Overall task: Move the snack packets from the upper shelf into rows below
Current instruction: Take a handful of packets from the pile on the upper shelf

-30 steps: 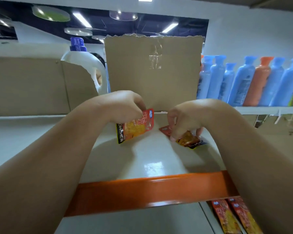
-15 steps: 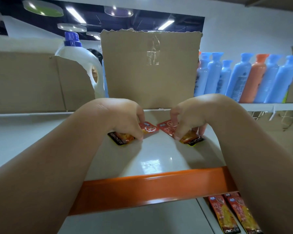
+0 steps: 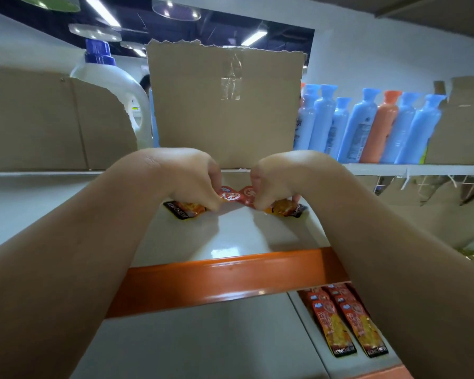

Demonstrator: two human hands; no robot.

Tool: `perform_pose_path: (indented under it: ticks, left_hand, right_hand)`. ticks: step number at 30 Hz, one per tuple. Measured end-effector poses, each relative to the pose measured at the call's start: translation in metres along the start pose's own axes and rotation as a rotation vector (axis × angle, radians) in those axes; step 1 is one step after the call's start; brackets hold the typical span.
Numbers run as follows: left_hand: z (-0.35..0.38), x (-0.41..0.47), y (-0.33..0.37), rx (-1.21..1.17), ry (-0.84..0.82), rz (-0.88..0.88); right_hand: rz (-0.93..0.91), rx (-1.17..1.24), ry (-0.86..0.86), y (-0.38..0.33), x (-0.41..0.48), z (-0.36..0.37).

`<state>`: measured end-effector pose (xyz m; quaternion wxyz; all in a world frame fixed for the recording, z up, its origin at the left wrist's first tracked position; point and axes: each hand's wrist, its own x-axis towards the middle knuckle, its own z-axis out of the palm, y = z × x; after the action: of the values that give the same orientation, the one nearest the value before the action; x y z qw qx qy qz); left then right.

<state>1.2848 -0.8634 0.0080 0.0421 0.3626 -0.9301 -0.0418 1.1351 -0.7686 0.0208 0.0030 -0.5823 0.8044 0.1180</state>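
Observation:
Two red-and-orange snack packets lie flat on the white upper shelf (image 3: 230, 236), their red ends touching in the middle. My left hand (image 3: 184, 179) pinches the left packet (image 3: 186, 209) with curled fingers. My right hand (image 3: 279, 179) pinches the right packet (image 3: 282, 207) the same way. Both hands cover most of each packet. On the lower shelf (image 3: 203, 340), at the right, several identical packets (image 3: 348, 324) lie side by side in a row, partly behind my right forearm.
An orange beam (image 3: 225, 277) edges the upper shelf. A torn cardboard panel (image 3: 225, 105) stands just behind my hands. A white detergent jug (image 3: 112, 86) and more cardboard stand at the left. Blue and orange bottles (image 3: 367, 127) line a farther shelf at the right.
The left hand has lowered its packet from upright to flat on the shelf. Both hands have drawn closer together, so the two packets now touch. The camera has tilted down a little.

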Motion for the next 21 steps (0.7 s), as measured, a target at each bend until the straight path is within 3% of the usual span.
perform_pose_path:
  ticks: [7, 21]
  left_hand:
    - [0.001, -0.006, 0.013, -0.041, -0.002, 0.0]
    - [0.0, -0.016, 0.015, -0.125, 0.015, 0.05]
  right_hand:
    - [-0.055, 0.016, -0.054, 0.007, -0.008, -0.003]
    - [-0.044, -0.015, 0.11, 0.003, -0.005, 0.002]
